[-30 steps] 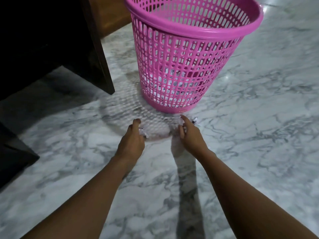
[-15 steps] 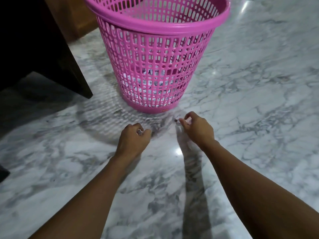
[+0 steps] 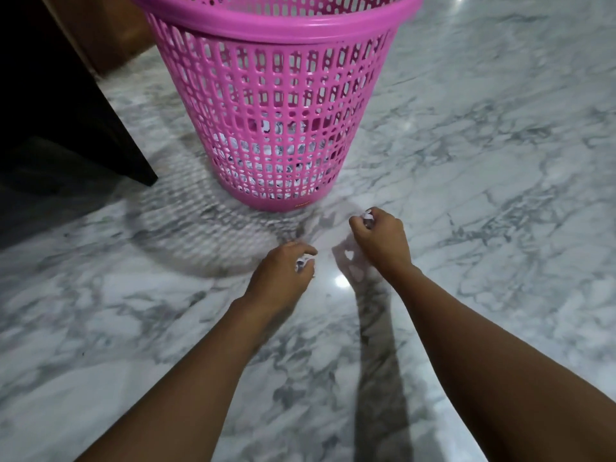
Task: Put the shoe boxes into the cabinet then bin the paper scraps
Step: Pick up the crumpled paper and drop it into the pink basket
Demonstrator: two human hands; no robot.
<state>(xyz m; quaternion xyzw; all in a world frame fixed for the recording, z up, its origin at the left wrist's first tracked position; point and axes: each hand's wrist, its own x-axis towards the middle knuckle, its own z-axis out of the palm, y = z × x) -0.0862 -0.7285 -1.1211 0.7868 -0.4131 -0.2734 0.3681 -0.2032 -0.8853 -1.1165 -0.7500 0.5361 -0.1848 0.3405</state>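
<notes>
Floor [image 3: 500, 161]: grey-veined marble, glossy. It carries the bin and lies below both my hands. I see no loose scraps on it.

Cabinet [image 3: 50, 111]: a dark furniture panel at far left. I judge it to be the cabinet. No shoe boxes are in view, so I judge that step done or out of frame.

Bin [image 3: 273, 105]: pink slotted plastic, upright, open mouth facing up. It stands ahead of my hands and slightly left. White scraps show through the slots in its lower part.

Left hand [image 3: 283, 278]: curled closed around a small white left scrap [image 3: 301, 263], which peeks out between thumb and fingers. The hand hangs near the floor; I cannot tell whether it touches.

Right hand [image 3: 380, 238]: pinched closed on a small crumpled right scrap [image 3: 367, 215] at the fingertips. It is the farther forward of the two.

Key relation: the bin's rim [image 3: 266, 23] lies forward of and well above both hands. The right hand is nearer the bin's base, just beside it; the left is a little farther back.

Step in hand: binning the scraps.

Next move, as I judge it: raise both hands over the rim, then release.

Risk: light scraps may miss the mouth or slip through the slots.
</notes>
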